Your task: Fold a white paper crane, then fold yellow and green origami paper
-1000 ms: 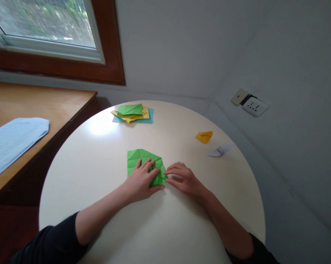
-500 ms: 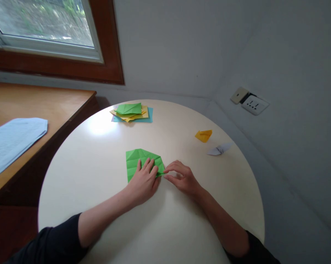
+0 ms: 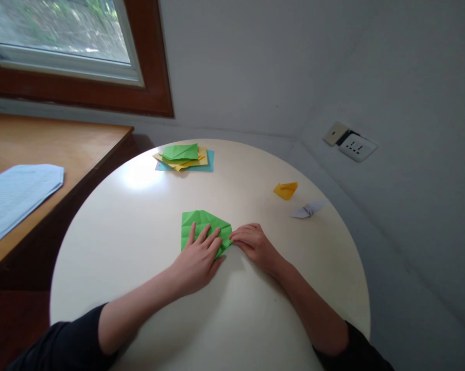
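Observation:
A creased sheet of green origami paper (image 3: 190, 222) lies on the round white table in front of me, with its right corners folded in. My left hand (image 3: 201, 257) rests flat across its lower part, fingers spread over the creases. At the right tip of the sheet, my right hand (image 3: 252, 243) pinches the paper's edge between thumb and fingers. The left palm hides the near part of the sheet.
Folded papers in green, yellow and blue form a stack (image 3: 184, 157) at the table's (image 3: 139, 216) far side. An orange folded paper (image 3: 286, 190) and a white folded paper (image 3: 307, 210) lie at right. A wooden desk (image 3: 89, 141) holds white sheets (image 3: 21, 198).
The green sheet has shifted and turned slightly, its right tip now higher. My right fingers have closed on that tip. My left fingers have spread wider.

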Demonstrator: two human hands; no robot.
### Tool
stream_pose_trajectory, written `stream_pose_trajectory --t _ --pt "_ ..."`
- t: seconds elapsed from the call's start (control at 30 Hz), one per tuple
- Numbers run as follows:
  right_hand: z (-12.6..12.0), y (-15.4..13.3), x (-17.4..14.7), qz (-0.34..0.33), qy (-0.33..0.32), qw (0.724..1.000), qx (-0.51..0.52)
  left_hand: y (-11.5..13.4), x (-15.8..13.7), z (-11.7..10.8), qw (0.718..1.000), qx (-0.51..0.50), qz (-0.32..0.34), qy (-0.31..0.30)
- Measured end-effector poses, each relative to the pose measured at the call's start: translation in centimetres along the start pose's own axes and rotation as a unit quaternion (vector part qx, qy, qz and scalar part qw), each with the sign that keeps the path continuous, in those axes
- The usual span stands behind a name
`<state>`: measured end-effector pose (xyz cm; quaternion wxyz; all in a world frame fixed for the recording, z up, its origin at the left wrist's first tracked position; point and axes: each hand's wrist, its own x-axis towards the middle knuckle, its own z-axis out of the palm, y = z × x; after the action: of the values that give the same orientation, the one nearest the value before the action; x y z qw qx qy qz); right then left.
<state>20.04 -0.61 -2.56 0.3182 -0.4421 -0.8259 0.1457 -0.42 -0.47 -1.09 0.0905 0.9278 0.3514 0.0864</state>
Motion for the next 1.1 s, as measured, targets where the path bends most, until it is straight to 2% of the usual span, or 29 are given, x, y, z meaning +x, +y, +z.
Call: stream_pose_trajectory --t 0.27,0.57,0.77,0.93,1.1 --pt "0.0 -0.4 0.4 0.046 -0.043 0.998 -0.005 -0.2 -1.0 0.2 0.994 0.025 0.071 -0.074" --pt "-0.2 -1.4 1.0 0.101 -0.086 0.99 -0.044 -1.0 -1.0 -0.7 0.99 -0.006 0.091 -0.105" --pt "-0.2 -2.0 1.1 0.123 -0.108 0.983 -0.078 -1.4 -0.9 -0.9 0.992 -0.037 0.094 -0.08" --pt "-0.1 -2.2 1.2 0.128 -0.109 0.981 -0.092 -1.9 -0.7 -2.4 0.985 -0.11 0.089 -0.096" --pt "0.2 -2.3 1.2 0.13 -0.111 0.978 -0.117 -2.3 -0.3 -3.4 0.975 -0.188 0.034 -0.11"
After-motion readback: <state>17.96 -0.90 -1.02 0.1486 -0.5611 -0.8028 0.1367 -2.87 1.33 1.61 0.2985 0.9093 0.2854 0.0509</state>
